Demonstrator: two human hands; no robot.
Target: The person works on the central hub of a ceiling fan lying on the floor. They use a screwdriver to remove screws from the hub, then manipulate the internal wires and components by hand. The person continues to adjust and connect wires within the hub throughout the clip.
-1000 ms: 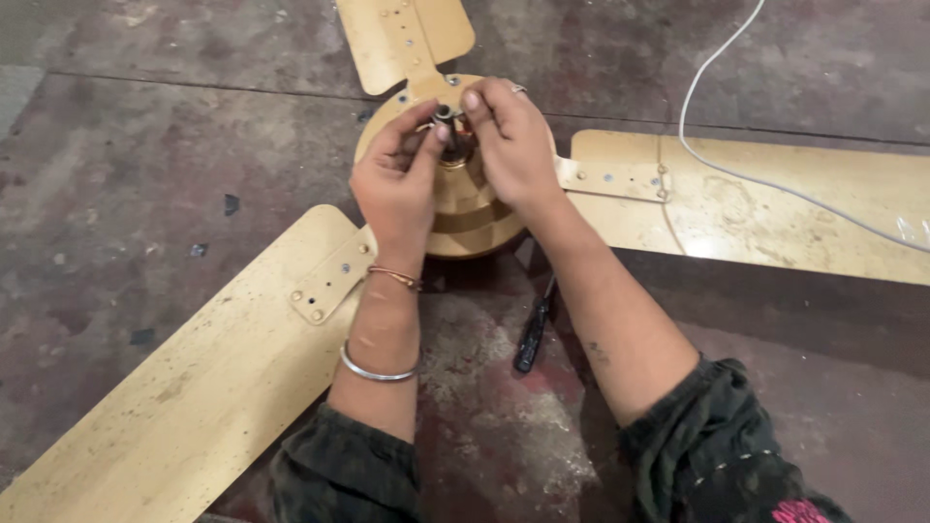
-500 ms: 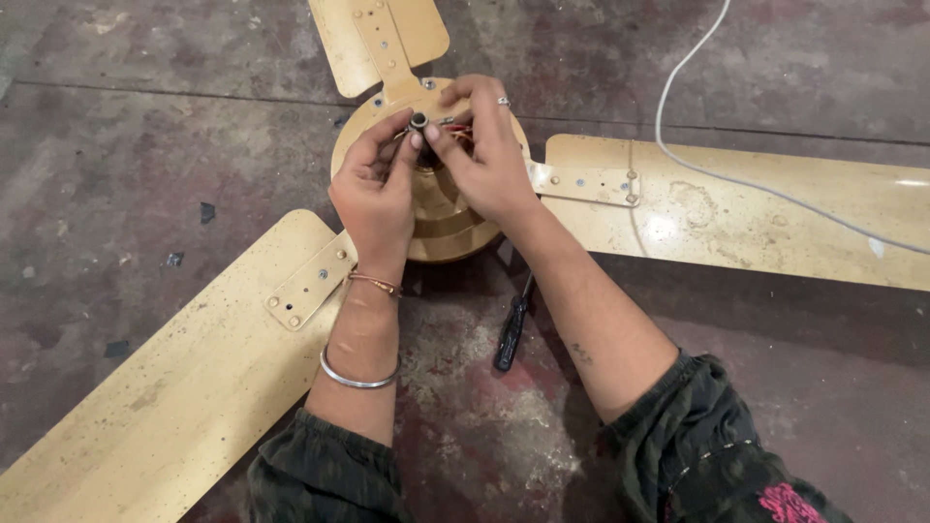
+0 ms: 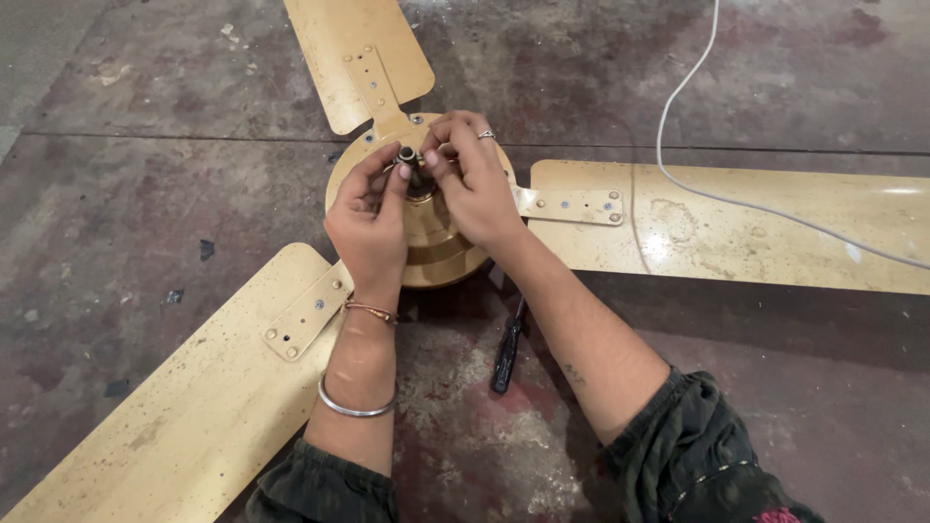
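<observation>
Left hand [image 3: 368,228] and right hand [image 3: 472,189] fingertips pinched on short dark metal shaft [image 3: 407,160] atop round cream-yellow ceiling fan motor housing [image 3: 436,247], on stained concrete floor [image 3: 126,203]. Risk: grip slip, small part dropped.

Three fan blades [image 3: 756,228], one screwdriver [image 3: 506,353], two hands [image 3: 373,228].

Fan motor housing [image 3: 436,242] sits on the floor [image 3: 136,194], three blades out: one far [image 3: 354,58], one right [image 3: 736,228], one near-left [image 3: 184,407]. Both hands on the shaft [image 3: 408,160] atop it, left hand [image 3: 371,232] left, right hand [image 3: 475,189] right. Screwdriver [image 3: 507,351] on floor just before the housing. Cable [image 3: 678,179] crosses the right blade.
</observation>
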